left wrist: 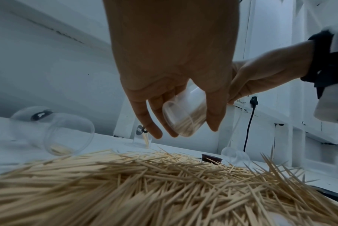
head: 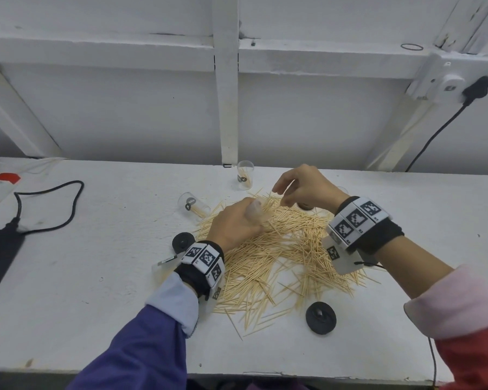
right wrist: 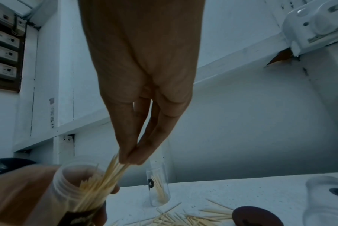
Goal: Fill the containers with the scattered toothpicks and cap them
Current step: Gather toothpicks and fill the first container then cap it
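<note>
A big heap of toothpicks [head: 279,249] [left wrist: 144,183] covers the middle of the white table [head: 96,305]. My left hand [head: 237,223] [left wrist: 175,91] grips a clear container [left wrist: 183,117] [right wrist: 81,180], tilted, part-filled with toothpicks. My right hand [head: 302,187] [right wrist: 133,159] pinches a small bunch of toothpicks [right wrist: 110,172] whose lower ends reach into that container's mouth. Another clear container [head: 245,174] [right wrist: 158,188] stands upright at the back with a few toothpicks inside. A further one [head: 193,205] [left wrist: 63,134] lies on its side to the left.
Black caps lie on the table: one [head: 183,241] left of the heap, one [head: 321,317] near the front right, one [right wrist: 256,217] by my right hand. A black device with a cable [head: 51,209] sits at the far left. A white wall frame [head: 226,108] rises behind.
</note>
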Tool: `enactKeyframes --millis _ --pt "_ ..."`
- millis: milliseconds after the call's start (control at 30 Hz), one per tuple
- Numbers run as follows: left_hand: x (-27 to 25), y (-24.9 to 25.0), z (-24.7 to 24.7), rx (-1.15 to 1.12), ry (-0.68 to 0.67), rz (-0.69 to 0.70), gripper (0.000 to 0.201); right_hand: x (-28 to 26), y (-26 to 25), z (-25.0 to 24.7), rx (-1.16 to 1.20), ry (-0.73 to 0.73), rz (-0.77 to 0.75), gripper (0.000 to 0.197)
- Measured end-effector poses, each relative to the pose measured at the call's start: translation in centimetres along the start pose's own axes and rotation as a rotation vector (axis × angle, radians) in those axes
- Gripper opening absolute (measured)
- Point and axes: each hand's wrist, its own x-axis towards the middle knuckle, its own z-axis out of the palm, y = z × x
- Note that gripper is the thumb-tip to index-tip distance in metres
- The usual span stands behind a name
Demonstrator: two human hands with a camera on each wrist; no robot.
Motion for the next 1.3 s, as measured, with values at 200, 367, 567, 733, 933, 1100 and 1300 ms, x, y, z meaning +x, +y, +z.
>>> enactKeyframes --millis 200,367,567,733,933,1100,1300 --pt "0.3 0.6 -0.2 0.024 0.002 0.005 0.052 -0.5 -0.7 1.6 0.11 0.112 -0.085 0.023" --pt "0.3 0.5 -0.4 0.0 0.024 0.015 0.056 -0.9 -0.7 1.8 0.391 0.205 -0.084 0.015" --pt "0.2 0.4 -0.7 0.001 0.037 0.044 0.058 -1.3 0.8 2.2 0.161 0.194 -0.135 0.03" --pt "0.1 0.5 -0.8 0.01 0.034 0.057 0.056 -1.4 0.7 3.6 0.165 0.246 -0.172 0.012" --pt "0.1 0.2 -0.9 0.064 0.035 0.047 0.056 -1.6 0.9 3.9 0.248 0.218 -0.057 0.008" --pt "0.1 0.0 -0.9 0.09 0.017 0.044 0.056 -1.5 1.3 3.6 0.181 0.177 -0.007 0.013" --pt "0.3 0.0 -0.6 0.11 -0.02 0.076 0.06 -1.4 0.4 4.3 0.061 0.279 -0.095 0.009"
